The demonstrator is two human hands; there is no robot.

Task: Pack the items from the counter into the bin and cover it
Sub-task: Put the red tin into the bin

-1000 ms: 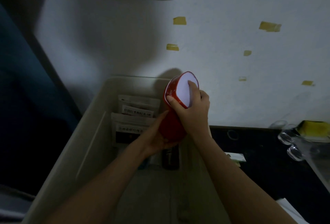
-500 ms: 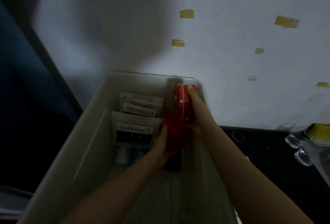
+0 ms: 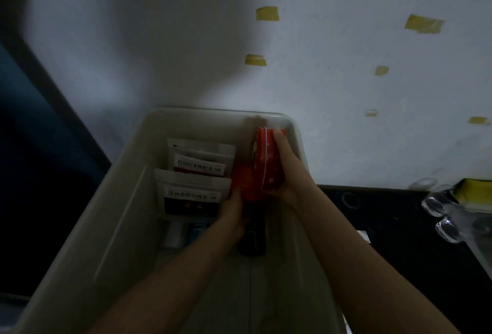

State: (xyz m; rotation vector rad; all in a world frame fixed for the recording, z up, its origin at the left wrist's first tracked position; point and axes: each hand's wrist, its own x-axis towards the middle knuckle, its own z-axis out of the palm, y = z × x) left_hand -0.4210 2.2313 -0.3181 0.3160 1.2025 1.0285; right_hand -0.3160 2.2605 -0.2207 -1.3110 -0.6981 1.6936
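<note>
Both forearms reach forward from the bottom edge into a beige plastic bin [image 3: 125, 216] that fills the lower middle of the view, its near end closest to the person and its far end against a white wall [image 3: 332, 80]. On the bin floor, nearest the person, a dark flat object [image 3: 253, 240] lies just at 6 o'clock of the left hand [image 3: 234, 208], too dim to name, and small pale packets at 9 o'clock of it are too dark to make out. The left hand has its fingers curled against the lower side of a rounded red container [image 3: 243, 182], holding it down inside the bin. The right hand [image 3: 286, 171] sits at 2 o'clock of the left hand, fingers wrapped over the far side of a red tin [image 3: 266, 160] with small white spots, which stands on edge against the bin's right wall and touches the rounded red container. At 9 o'clock of the red things two white tea pouches stand upright one behind the other: the nearer pouch [image 3: 191, 192] has a dark lower panel, the farther pouch [image 3: 201, 158] a red one, both printed with Chinese characters. At 3 o'clock of the bin a black desk [image 3: 386, 227] carries clear glassware [image 3: 439, 214] and a yellow object [image 3: 474, 187] at the right edge. Farthest off, the wall bears scattered pieces of yellow tape [image 3: 267, 13].
</note>
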